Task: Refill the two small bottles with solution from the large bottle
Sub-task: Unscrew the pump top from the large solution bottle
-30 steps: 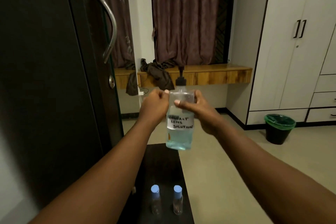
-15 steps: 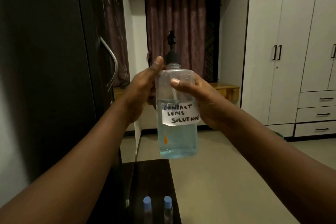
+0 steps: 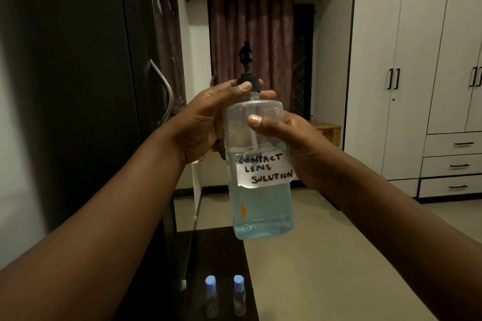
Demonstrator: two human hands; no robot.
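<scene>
Left hand (image 3: pixel 202 122) pinches the black plastic pump collar (image 3: pixel 248 81) on the large bottle (image 3: pixel 258 164), thumb and fingertips curled round it. Bottle is clear, squarish plastic, held upright in mid-air above the dark glossy table (image 3: pixel 216 255), pale blue liquid about two-thirds up, hand-lettered paper label (image 3: pixel 264 169); two small clear bottles (image 3: pixel 224 297) with blue caps stand side by side on the table below. Right hand (image 3: pixel 294 148) wraps the body, thumb flat on the front.
</scene>
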